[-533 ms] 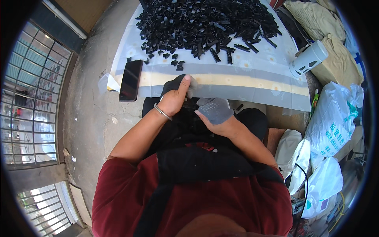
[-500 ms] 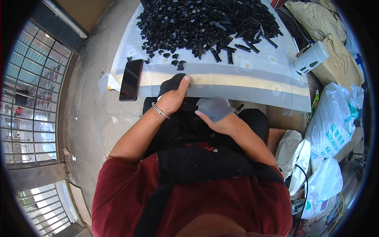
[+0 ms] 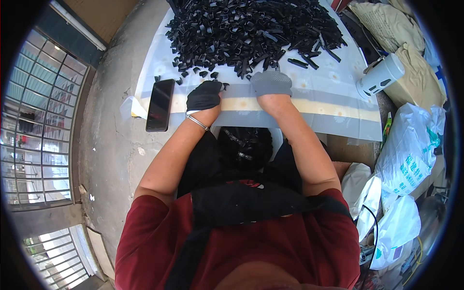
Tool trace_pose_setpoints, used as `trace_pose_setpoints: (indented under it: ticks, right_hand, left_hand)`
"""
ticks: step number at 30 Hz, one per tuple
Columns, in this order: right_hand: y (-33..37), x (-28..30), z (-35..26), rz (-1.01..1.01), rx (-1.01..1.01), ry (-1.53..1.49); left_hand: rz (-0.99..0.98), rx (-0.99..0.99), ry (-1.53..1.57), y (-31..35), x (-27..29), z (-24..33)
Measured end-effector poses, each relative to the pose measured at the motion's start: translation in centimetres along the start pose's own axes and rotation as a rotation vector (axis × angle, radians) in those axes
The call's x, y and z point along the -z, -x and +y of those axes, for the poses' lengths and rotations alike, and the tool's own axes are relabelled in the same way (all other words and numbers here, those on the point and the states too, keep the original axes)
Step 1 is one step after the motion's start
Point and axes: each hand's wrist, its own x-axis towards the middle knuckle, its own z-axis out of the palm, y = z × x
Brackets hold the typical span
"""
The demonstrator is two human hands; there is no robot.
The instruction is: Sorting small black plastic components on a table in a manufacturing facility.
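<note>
A large heap of black plastic pieces (image 3: pixel 241 34), some short and curved, others long strips, lies on the table. My left hand (image 3: pixel 204 98), in a black glove, is closed at the table's near edge, with a small black curved plastic piece (image 3: pixel 225 86) at its fingertips. To the right, my right hand (image 3: pixel 271 87), in a grey dotted glove, is at the heap's near edge by some long strips. Its fingers are mostly hidden beneath it. Between my knees, a pale bucket (image 3: pixel 277 140) holds more black pieces.
A black phone (image 3: pixel 160 105) lies at the left edge of the table (image 3: pixel 333 104), which has a flowered, clear-topped cover. A pale blue-grey tumbler (image 3: pixel 380 76) stands at the right edge. Plastic bags (image 3: pixel 403 150) and sacks are piled at right; a barred window (image 3: pixel 38 121) is at left.
Both hands have moved from over my lap, forward onto the table. My right hand has reached the heap's edge. The bucket of black pieces between my knees has come into sight.
</note>
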Motion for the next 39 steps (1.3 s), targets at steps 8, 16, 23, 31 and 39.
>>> trace_pose_setpoints:
  ticks: [8,16,23,31,39]
  right_hand:
    - [4.7,1.3,0.3,0.41,0.115,-0.274]
    - [7.0,3.0,-5.2,0.193,0.184,-0.128]
    - [7.6,2.2,-4.0,0.294,0.266,-0.412]
    - [7.7,1.2,-3.6,0.187,0.225,-0.692]
    - [9.5,4.0,-3.6,0.268,0.29,-0.507]
  left_hand:
    - [0.127,0.05,0.156,0.2,2.6,0.7]
    - [-0.176,0.915,1.827,3.9,2.5,5.7]
    - [-0.214,0.945,1.905,4.6,3.1,5.9]
    - [-0.625,0.317,0.748,4.0,5.5,5.1]
    - [-0.383,0.196,0.81,4.8,4.2,3.5]
